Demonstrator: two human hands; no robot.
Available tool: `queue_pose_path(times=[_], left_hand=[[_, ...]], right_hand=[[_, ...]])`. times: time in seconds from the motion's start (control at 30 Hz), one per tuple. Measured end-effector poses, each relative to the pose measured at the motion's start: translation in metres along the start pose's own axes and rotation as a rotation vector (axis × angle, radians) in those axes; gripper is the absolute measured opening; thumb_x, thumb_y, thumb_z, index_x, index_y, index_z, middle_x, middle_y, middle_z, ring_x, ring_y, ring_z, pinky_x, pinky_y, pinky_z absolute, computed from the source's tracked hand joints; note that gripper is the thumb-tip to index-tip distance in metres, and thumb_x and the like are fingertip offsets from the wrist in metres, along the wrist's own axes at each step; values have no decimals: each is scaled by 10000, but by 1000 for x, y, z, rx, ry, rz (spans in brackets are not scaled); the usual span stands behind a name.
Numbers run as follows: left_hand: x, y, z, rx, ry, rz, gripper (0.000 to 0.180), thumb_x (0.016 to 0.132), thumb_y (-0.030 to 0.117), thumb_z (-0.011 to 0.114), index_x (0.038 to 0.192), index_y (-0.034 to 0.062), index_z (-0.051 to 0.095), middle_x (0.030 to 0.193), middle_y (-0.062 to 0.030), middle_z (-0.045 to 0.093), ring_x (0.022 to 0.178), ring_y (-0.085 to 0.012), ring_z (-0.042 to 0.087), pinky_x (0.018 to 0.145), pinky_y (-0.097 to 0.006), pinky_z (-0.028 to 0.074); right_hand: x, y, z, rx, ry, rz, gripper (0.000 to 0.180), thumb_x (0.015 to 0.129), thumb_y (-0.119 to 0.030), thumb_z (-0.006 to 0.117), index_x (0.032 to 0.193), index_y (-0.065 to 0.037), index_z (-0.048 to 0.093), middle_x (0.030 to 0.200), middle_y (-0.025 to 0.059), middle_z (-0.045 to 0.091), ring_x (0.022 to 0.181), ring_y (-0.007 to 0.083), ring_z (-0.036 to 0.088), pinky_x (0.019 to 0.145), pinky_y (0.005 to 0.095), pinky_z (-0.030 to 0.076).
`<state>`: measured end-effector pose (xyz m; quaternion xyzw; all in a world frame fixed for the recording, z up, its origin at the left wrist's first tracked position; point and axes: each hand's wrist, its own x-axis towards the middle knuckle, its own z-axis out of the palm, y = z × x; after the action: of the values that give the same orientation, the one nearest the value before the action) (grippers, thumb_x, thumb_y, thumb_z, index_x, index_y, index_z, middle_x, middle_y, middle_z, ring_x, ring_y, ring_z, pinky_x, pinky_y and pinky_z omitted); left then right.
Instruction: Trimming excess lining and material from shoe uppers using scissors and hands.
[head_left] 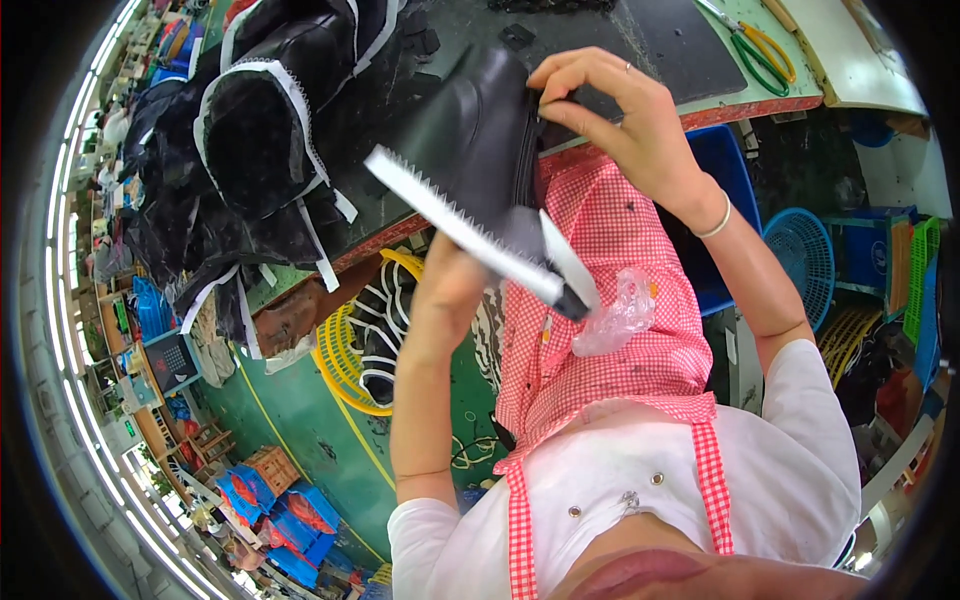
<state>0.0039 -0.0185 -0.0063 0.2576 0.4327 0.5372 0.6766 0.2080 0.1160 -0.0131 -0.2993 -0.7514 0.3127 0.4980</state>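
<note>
A black boot upper (pixel 480 130) with a white, zigzag-stitched lower edge is held tilted above my lap, at the table's front edge. My left hand (pixel 447 290) grips it from below; its fingers are mostly hidden behind the upper. My right hand (pixel 625 115) is closed in a pinch at the upper's top rear edge, beside a dark seam or zipper running down the back. Whether a small part sits between those fingertips is too small to tell. A crumpled clear plastic bag (pixel 622 318) lies on my red checked apron (pixel 640 230), close under the upper's heel.
More black uppers with white edging (pixel 262 130) are piled on the table's left side. A cutting tool with green and yellow handles (pixel 768 58) lies at the far right. Below stand a yellow basket (pixel 328 352) holding uppers and a blue basket (pixel 800 255).
</note>
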Motion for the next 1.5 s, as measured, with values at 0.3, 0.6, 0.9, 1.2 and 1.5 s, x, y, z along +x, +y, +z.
queue_pose_path(times=[0.3,0.6,0.9,1.2,1.5], left_hand=[[0,-18,34,514,179,309,423,881,125,688,1246,-21,530,1138,-67,596,1031,-161,567,914,-299,453],[-30,-34,3,-38,15,178,578,834,101,693,1349,12,446,1285,-95,533,1177,-216,524,1023,-362,412],[-25,-37,-11,-99,2,132,545,848,111,544,1375,20,437,1375,-112,499,1253,-272,498,1079,-429,365],[-2,-3,36,-13,-95,380,1240,639,383,869,1506,47,50,1518,-145,259,1394,-314,310,1150,-484,248],[23,109,23,881,29,695,669,660,-47,476,1328,-33,495,1334,-127,527,1252,-218,492,1079,-339,359]], right_hand=[[-7,-19,14,96,58,-4,115,788,-34,713,870,-38,633,999,65,635,918,207,627,810,295,488],[6,-50,7,487,-153,135,329,721,-126,811,960,-30,605,1013,81,638,965,212,614,909,358,454],[5,-43,-2,69,-254,-115,377,659,-235,862,829,-46,583,772,46,573,794,219,576,1020,423,382],[13,-33,-6,220,359,95,281,692,-173,853,840,-24,668,782,14,661,712,88,597,653,233,469],[-21,1,-73,-3,54,41,282,985,-213,481,1003,21,637,995,96,652,876,134,599,796,257,469]])
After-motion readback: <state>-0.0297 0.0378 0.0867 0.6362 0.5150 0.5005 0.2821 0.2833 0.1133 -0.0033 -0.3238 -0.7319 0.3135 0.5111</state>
